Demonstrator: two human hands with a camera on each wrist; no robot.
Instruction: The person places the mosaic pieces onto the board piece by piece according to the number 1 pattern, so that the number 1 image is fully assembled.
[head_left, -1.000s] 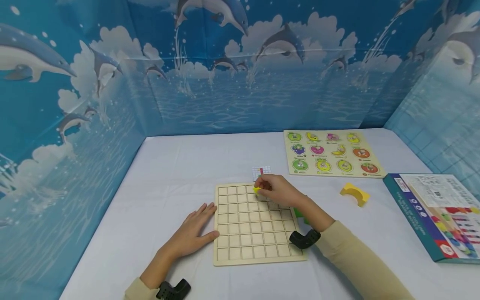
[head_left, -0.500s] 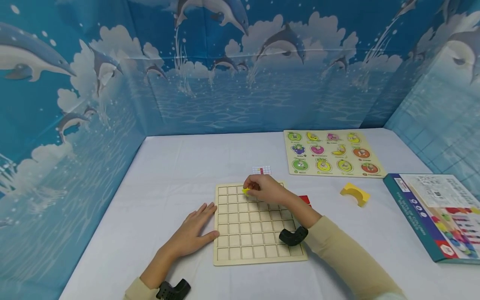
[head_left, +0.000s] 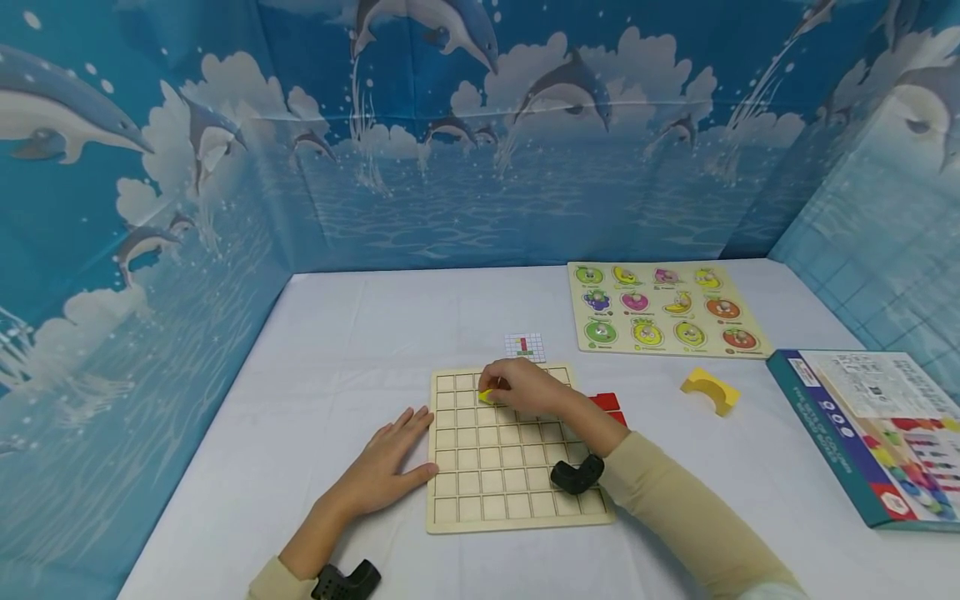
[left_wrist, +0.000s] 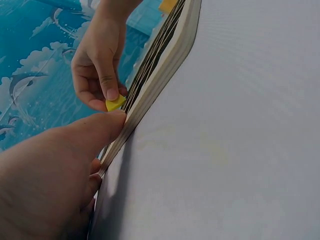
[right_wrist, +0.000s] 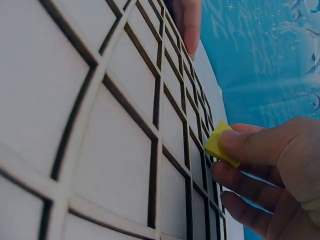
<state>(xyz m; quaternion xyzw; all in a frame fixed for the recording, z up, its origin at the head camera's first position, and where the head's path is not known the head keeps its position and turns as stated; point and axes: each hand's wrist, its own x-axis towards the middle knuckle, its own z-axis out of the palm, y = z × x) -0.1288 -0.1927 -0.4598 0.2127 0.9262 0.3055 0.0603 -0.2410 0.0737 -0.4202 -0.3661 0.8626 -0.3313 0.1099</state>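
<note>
A wooden grid board [head_left: 517, 492] lies flat on the white table. My right hand [head_left: 521, 387] pinches a small yellow square piece [head_left: 486, 396] over the board's upper left cells; the same yellow piece [right_wrist: 220, 145] is held between thumb and finger just above the grid board [right_wrist: 115, 165], and the yellow piece [left_wrist: 115, 103] shows at the board's edge. My left hand [head_left: 386, 467] lies flat on the table with straight fingers, its thumb against the board's left edge [left_wrist: 150, 100].
A small pattern card [head_left: 524, 346] lies behind the board. Red pieces [head_left: 606, 403] sit to the board's right, a yellow arch block [head_left: 708, 389] further right. A fruit peg puzzle [head_left: 663, 308] lies far right, a game box [head_left: 877, 429] near the right edge. Blue dolphin walls enclose the table.
My right hand has carried the yellow piece leftward and slightly down, from the board's top middle toward its upper left cells. The left hand has stayed still.
</note>
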